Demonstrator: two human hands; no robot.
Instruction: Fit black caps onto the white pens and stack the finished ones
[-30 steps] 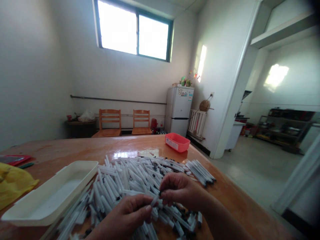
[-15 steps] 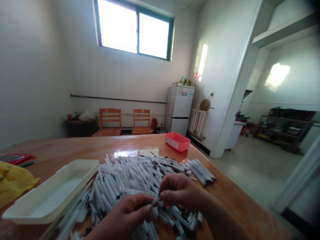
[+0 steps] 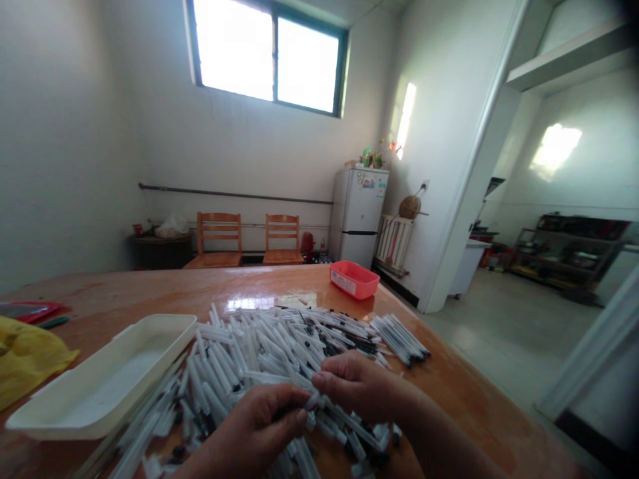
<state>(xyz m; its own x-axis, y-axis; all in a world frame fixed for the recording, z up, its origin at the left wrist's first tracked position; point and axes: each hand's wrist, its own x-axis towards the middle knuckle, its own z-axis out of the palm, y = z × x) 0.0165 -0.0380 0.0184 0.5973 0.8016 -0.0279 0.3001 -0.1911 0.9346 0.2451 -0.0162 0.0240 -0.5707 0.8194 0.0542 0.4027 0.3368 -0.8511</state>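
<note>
Hands have edged slightly closer together over the pile since the earlier frame. Leftmost, a yellow plastic bag point(image 3: 24, 359) lies on the orange wooden table point(image 3: 124, 286) beside a cream plastic tray point(image 3: 154, 318). The left hand point(image 3: 252, 426) and right hand point(image 3: 357, 387), fingers curled, both grasp a white pen barrel point(image 3: 312, 399) between them, low over a heap of black-tipped white pens point(image 3: 269, 346). Farther back stands a red plastic basket point(image 3: 354, 279).
</note>
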